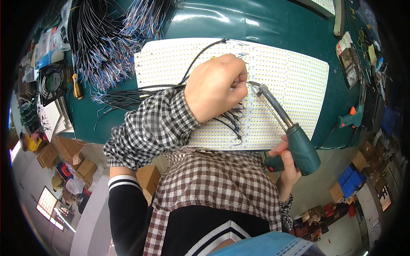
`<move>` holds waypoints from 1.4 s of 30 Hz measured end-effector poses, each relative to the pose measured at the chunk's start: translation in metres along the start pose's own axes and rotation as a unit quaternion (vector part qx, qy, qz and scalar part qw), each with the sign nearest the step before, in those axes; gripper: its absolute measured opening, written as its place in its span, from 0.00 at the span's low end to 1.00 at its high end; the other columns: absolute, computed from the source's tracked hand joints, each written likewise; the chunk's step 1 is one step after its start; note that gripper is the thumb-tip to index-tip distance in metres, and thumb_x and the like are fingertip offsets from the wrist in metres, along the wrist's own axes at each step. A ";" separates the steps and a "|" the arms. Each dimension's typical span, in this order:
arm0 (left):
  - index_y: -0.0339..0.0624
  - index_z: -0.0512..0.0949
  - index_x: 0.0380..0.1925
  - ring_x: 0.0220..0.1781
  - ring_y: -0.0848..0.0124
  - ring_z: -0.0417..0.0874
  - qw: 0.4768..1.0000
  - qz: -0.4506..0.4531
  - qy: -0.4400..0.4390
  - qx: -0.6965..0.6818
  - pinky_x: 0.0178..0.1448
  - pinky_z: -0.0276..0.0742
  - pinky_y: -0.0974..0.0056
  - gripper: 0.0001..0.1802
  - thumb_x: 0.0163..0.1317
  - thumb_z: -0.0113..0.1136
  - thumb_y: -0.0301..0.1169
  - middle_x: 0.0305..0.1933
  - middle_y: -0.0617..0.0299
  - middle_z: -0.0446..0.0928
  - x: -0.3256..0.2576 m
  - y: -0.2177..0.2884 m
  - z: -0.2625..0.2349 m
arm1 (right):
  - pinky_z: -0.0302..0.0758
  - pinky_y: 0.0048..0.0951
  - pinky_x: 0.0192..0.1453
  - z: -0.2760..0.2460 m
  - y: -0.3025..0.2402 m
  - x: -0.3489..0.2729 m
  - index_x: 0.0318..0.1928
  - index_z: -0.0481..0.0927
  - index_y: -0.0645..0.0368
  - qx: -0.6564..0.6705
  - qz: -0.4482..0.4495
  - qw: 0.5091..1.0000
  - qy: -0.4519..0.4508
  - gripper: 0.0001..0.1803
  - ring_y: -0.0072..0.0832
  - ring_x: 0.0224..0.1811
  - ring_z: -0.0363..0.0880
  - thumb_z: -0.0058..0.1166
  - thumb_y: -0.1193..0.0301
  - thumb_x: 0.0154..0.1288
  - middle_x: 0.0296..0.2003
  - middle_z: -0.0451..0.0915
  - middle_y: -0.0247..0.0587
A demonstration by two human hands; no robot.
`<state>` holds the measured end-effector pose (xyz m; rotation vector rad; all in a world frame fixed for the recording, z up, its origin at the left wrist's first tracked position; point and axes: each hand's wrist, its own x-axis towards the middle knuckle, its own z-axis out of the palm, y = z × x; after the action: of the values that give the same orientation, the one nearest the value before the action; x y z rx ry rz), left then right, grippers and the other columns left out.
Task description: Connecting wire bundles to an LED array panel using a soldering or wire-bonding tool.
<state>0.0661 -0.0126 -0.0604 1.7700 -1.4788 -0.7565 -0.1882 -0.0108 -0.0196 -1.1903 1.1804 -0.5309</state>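
Observation:
My left hand (215, 87) is over a white LED panel (294, 85), its fingertips pinched on the end of a thin wire; the fingers hide most of that wire. My right hand (288, 164) grips the handle of a green soldering gun (301, 149). Its metal tip points up and left, close beside my left fingertips. Black cables (141, 91) with stripped, coloured ends run under my left wrist onto the panel. Below that hand, several cable ends (235, 126) lie along a column of the panel. One more cable (198, 57) curves up to the panel's far edge.
Large bundles of black, blue and red wires (102, 47) lie at the far left of the green table (205, 19). Nearby are an orange-handled screwdriver (77, 87) and a black fan (52, 83). At right lie a dark block in torn wrapping (348, 62) and another green tool (352, 116).

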 end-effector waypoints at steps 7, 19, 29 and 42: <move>0.38 0.72 0.23 0.23 0.67 0.76 1.000 0.008 0.011 -0.003 0.28 0.73 0.66 0.06 0.44 0.59 0.21 0.23 0.59 0.72 -0.001 -0.001 0.003 | 0.74 0.28 0.34 0.001 0.000 0.001 0.49 0.70 0.75 -0.018 -0.005 1.000 0.006 0.26 0.29 0.26 0.76 0.52 0.63 0.60 0.24 0.77 0.44; 0.37 0.72 0.23 0.24 0.67 0.77 1.000 0.004 0.012 0.006 0.29 0.74 0.66 0.07 0.44 0.60 0.22 0.23 0.58 0.72 0.001 0.002 0.002 | 0.74 0.28 0.35 -0.001 0.006 0.001 0.49 0.70 0.75 -0.034 -0.021 0.999 -0.002 0.25 0.29 0.27 0.76 0.53 0.64 0.59 0.25 0.77 0.43; 0.37 0.72 0.23 0.24 0.66 0.77 1.000 0.000 0.010 0.013 0.29 0.74 0.66 0.07 0.44 0.60 0.22 0.23 0.58 0.72 0.001 0.002 0.002 | 0.74 0.33 0.43 -0.004 0.002 0.001 0.47 0.72 0.72 0.041 -0.016 0.999 -0.005 0.19 0.29 0.31 0.78 0.53 0.71 0.59 0.29 0.79 0.44; 0.39 0.75 0.30 0.33 0.60 0.75 0.972 0.141 -0.053 0.180 0.35 0.71 0.61 0.11 0.46 0.65 0.26 0.32 0.60 0.71 -0.047 0.019 -0.024 | 0.75 0.28 0.34 -0.006 0.004 0.006 0.49 0.68 0.76 0.013 -0.044 0.999 0.025 0.23 0.29 0.28 0.74 0.47 0.66 0.62 0.27 0.74 0.43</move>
<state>0.0664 0.0348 -0.0312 1.7381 -1.9909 -0.4627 -0.1921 -0.0171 -0.0251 -1.2173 1.1628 -0.6441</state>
